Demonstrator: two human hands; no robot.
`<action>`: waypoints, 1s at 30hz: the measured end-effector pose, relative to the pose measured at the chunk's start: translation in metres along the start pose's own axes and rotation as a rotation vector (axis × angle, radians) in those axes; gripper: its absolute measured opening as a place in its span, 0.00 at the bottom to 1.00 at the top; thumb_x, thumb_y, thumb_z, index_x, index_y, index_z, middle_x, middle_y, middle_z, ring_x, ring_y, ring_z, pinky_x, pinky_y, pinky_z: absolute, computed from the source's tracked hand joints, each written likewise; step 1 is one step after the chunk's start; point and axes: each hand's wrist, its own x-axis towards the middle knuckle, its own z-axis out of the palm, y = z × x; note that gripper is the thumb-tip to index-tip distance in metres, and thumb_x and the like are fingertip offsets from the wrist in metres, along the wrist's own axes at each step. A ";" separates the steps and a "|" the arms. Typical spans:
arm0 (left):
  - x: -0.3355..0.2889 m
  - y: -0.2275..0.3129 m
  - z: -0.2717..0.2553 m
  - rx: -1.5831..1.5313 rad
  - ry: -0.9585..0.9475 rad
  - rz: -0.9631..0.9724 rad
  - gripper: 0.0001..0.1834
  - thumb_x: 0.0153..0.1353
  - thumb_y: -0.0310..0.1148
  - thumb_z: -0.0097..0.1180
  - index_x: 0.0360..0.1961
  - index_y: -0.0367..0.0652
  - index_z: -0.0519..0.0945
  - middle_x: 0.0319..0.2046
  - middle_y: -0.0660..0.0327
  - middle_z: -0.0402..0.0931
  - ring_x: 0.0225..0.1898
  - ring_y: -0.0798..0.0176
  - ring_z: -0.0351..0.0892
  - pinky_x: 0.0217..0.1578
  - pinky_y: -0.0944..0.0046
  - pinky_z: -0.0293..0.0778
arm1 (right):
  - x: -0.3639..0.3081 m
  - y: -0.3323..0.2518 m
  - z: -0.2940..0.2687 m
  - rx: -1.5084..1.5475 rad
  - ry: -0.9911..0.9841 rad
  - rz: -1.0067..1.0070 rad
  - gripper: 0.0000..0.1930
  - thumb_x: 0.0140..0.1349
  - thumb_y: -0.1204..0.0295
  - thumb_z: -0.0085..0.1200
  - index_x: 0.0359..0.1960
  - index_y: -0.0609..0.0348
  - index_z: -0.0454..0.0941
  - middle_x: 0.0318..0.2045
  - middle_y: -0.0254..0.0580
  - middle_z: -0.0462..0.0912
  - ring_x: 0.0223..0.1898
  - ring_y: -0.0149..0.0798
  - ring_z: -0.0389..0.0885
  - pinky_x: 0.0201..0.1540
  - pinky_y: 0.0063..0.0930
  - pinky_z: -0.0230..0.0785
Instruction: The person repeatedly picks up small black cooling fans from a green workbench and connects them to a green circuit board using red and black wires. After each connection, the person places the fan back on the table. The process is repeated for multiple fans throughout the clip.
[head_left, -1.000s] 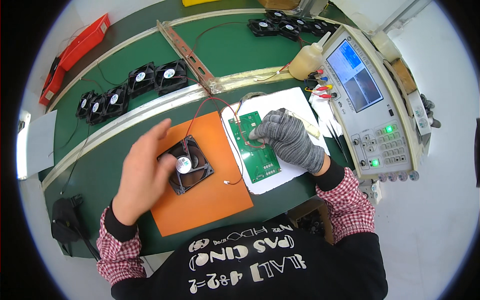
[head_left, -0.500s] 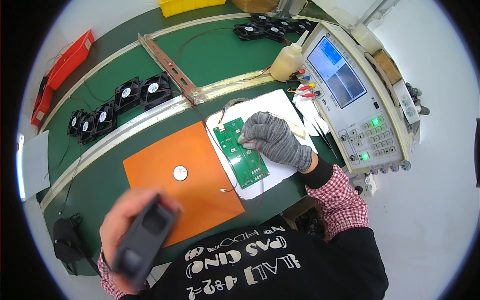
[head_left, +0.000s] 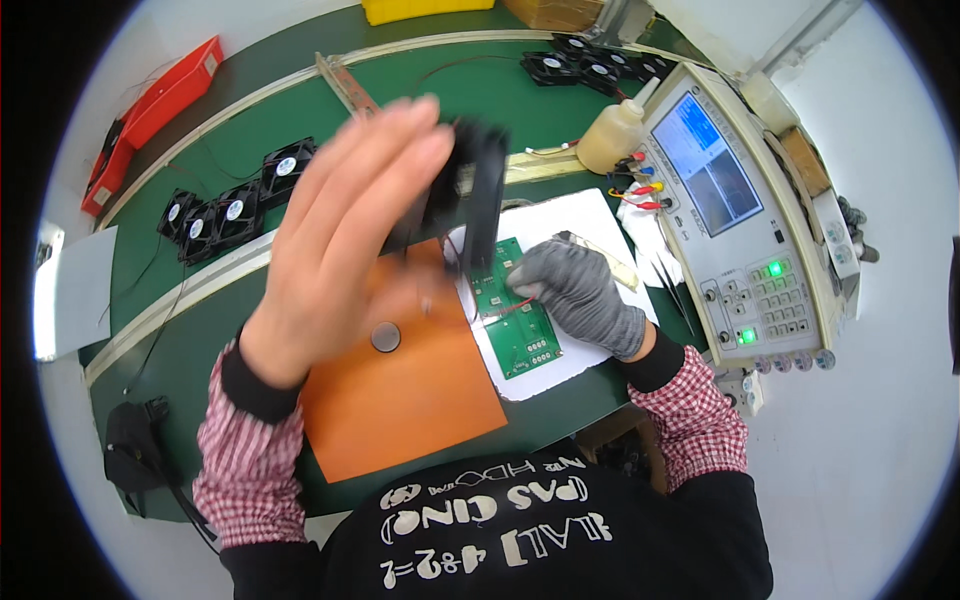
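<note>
My left hand (head_left: 335, 225) is bare, raised over the orange sheet and smeared by motion. Its fingers and thumb hold a black cooling fan (head_left: 488, 200) in the air, tilted nearly edge-on. In a grey knit glove, my right hand (head_left: 580, 290) rests on the green circuit board (head_left: 525, 345), its fingertips pinched on a thin red wire (head_left: 510, 308). That wire runs left toward the fan; its end is hidden in the fingers. Under the board lies a white pad (head_left: 575, 365). A round grey disc (head_left: 385, 337) sits on the orange sheet (head_left: 410, 400).
Several black fans (head_left: 235, 210) stand at the left, more (head_left: 600, 72) at the back. A tester with a screen (head_left: 705, 165) is on the right, beside a squeeze bottle (head_left: 610, 135) and tweezers (head_left: 672, 285). Red bins (head_left: 165, 110) line the far left; a metal bar (head_left: 345, 85) crosses the bench.
My left hand has swung up and right with the fan, from the near left to above the board's left side. My right hand remains at the board. The whole view has shifted slightly.
</note>
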 end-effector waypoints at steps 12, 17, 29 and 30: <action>-0.022 -0.055 0.028 0.093 -0.314 -0.397 0.42 0.35 0.27 0.67 0.59 0.42 0.72 0.46 0.51 0.70 0.49 0.46 0.71 0.51 0.55 0.70 | 0.006 -0.030 -0.003 0.179 0.270 0.128 0.34 0.60 0.64 0.65 0.66 0.62 0.65 0.55 0.47 0.76 0.53 0.40 0.78 0.54 0.29 0.72; -0.013 0.042 -0.009 0.012 -0.250 -0.218 0.43 0.34 0.38 0.74 0.58 0.46 0.77 0.44 0.48 0.69 0.44 0.46 0.73 0.45 0.53 0.73 | 0.014 -0.068 0.012 -0.161 -0.003 -0.079 0.35 0.57 0.58 0.64 0.64 0.61 0.68 0.50 0.53 0.76 0.50 0.54 0.78 0.54 0.43 0.72; -0.061 -0.023 -0.066 0.397 0.040 -0.622 0.30 0.50 0.32 0.63 0.57 0.40 0.73 0.46 0.54 0.69 0.47 0.54 0.73 0.51 0.60 0.70 | 0.019 -0.058 -0.017 0.351 0.268 0.295 0.22 0.64 0.78 0.54 0.61 0.55 0.75 0.55 0.52 0.70 0.40 0.41 0.81 0.47 0.35 0.75; -0.062 -0.025 -0.066 0.414 0.067 -0.601 0.30 0.50 0.32 0.64 0.56 0.40 0.73 0.45 0.54 0.69 0.46 0.54 0.74 0.50 0.60 0.71 | 0.018 -0.056 -0.021 0.076 0.215 0.247 0.22 0.63 0.76 0.56 0.60 0.55 0.76 0.55 0.51 0.71 0.43 0.43 0.79 0.48 0.36 0.73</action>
